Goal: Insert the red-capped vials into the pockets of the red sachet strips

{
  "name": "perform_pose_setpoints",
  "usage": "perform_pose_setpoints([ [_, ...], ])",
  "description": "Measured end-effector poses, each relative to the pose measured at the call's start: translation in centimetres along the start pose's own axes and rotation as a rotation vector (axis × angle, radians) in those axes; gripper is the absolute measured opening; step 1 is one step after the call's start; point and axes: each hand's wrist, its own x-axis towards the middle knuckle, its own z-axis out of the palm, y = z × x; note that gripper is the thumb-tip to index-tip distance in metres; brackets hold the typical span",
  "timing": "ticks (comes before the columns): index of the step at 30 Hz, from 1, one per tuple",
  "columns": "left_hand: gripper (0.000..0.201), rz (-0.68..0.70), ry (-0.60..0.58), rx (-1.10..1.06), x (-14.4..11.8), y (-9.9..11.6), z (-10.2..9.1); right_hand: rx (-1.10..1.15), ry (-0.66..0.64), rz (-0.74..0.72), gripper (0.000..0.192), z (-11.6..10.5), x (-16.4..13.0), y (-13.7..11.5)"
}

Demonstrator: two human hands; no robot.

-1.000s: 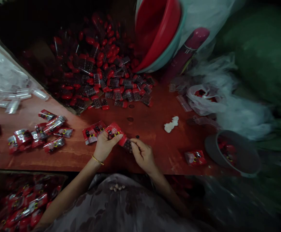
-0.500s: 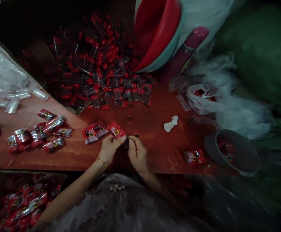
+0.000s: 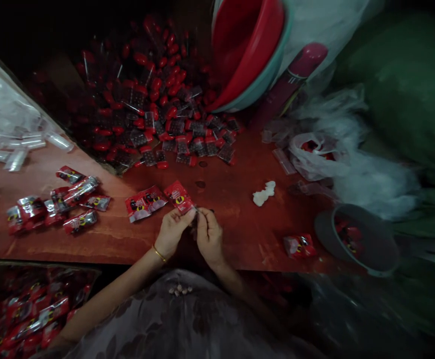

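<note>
My left hand (image 3: 170,233), with a gold bangle at the wrist, pinches a red printed packet (image 3: 180,197) by its lower end. Against that end, the closed fingers of my right hand (image 3: 209,235) meet my left thumb. Whatever the right fingers grip is mostly hidden; a small dark shape shows blurred below the fingertips. Just left of the held packet, two joined red packets (image 3: 145,203) lie flat on the red table (image 3: 232,219). Farther left is a loose group of filled, shiny red packets (image 3: 79,194).
Behind, many clear cases with red caps (image 3: 182,144) spill from a carton. Red and teal basins (image 3: 247,55) lean beside a spray can (image 3: 288,82). On the right are crumpled white paper (image 3: 264,193), a packet (image 3: 300,246), a grey tub (image 3: 367,249) and plastic bags (image 3: 378,174).
My right hand has shifted slightly up and left, closer to the left. The dark thing between the hands shows less. The held packet is tilted a little more upright.
</note>
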Motion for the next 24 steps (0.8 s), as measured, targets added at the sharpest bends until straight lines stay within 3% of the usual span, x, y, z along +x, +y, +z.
perform_pose_setpoints([
  [4, 0.029, -0.004, -0.02, 0.047, 0.5, 0.8, -0.2, 0.01, -0.083, -0.047, 0.022, -0.1, -0.3, -0.1],
  [8, 0.022, -0.044, -0.06, 0.161, 0.4, 1.3, -0.2, 0.042, -0.072, -0.098, 0.025, 0.1, -0.7, 0.2],
  [12, 0.03, -0.06, -0.132, 0.226, 0.1, 1.3, -0.2, 0.113, -0.088, 0.026, 0.025, -0.3, -0.5, 0.3],
  [17, 0.031, 0.083, -0.051, 0.108, 0.1, 0.5, -0.3, 0.142, -0.107, 0.095, 0.023, -0.8, 0.1, -0.3],
  [24, 0.033, 0.02, -0.006, 0.083, -0.9, 0.1, 0.3, 0.088, -0.006, 0.075, 0.022, -0.1, 0.3, -0.6],
])
